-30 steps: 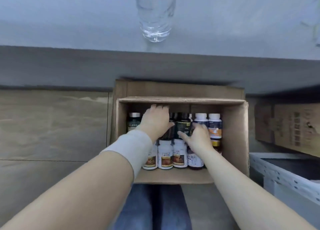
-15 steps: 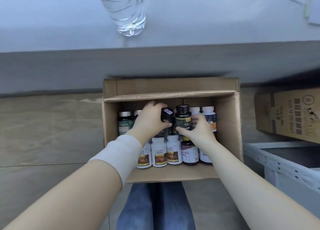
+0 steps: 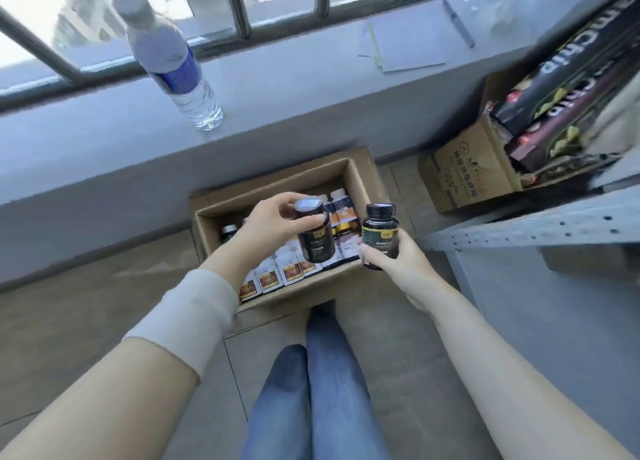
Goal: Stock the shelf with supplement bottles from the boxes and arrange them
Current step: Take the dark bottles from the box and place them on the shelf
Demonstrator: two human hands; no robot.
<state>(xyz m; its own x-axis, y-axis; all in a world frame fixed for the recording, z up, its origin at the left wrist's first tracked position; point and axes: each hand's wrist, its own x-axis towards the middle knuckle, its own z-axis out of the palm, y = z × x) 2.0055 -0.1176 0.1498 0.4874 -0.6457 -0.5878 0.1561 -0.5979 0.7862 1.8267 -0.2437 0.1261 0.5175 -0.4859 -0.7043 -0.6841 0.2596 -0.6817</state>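
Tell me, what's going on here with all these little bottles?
A person is unpacking supplement bottles from an open cardboard box on the floor. The left hand grips one dark bottle by its top, and the right hand holds a second dark bottle, both lifted above the box. More bottles, white among them, remain inside. A metal shelf stands to the right.
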